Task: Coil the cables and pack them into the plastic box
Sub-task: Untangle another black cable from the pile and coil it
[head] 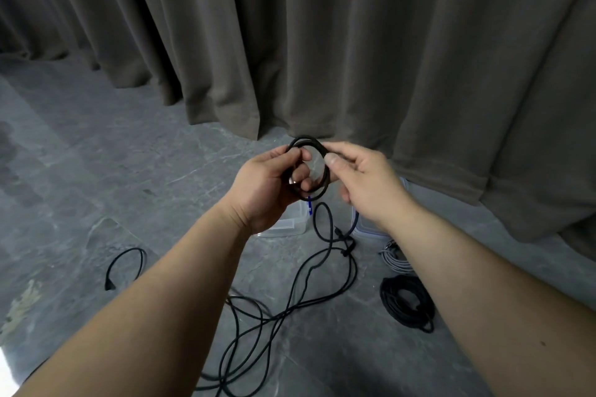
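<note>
Cables partly coiled, none visibly boxed yet.
Short black cable [126,267] loose on floor; left hand [264,190] gripping small coil [310,167], right hand [361,180] pinching its rim; long tail [290,306] sprawled below; plastic box [290,222] beneath hands; finished black coil [407,303] waiting right.
</note>
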`<move>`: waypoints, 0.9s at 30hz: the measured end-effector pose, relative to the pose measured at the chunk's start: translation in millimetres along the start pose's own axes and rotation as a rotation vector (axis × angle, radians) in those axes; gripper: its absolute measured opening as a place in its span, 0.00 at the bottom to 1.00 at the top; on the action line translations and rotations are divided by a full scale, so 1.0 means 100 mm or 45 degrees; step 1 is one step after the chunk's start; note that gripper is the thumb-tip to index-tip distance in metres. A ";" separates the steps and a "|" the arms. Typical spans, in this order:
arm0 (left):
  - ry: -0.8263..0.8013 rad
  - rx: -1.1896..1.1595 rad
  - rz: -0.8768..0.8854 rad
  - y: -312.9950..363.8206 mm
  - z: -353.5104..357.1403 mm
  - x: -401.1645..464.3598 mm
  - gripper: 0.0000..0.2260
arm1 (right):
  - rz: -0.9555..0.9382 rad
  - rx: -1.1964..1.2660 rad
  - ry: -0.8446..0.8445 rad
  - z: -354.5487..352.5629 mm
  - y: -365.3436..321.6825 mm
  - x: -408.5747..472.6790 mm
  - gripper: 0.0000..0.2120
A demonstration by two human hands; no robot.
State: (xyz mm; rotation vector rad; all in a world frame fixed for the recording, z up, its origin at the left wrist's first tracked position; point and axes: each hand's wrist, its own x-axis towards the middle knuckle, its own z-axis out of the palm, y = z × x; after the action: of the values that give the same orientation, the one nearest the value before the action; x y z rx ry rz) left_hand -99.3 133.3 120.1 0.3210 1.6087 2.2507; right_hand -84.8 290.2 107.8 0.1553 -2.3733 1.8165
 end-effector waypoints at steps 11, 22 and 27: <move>0.002 -0.036 -0.028 -0.03 0.07 0.02 0.14 | 0.179 0.329 0.254 0.10 -0.07 0.02 0.12; 0.105 -0.306 -0.145 0.04 0.04 0.03 0.15 | -0.526 -0.853 -0.020 0.04 -0.11 -0.10 0.37; 0.058 -0.380 -0.191 0.08 0.01 0.00 0.14 | -0.402 -1.020 -0.229 0.10 -0.06 -0.10 0.53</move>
State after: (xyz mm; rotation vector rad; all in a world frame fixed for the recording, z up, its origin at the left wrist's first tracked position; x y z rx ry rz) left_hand -100.7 131.8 127.6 0.0681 1.2463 2.3496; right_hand -75.0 278.7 108.7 0.5631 -2.7871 0.6612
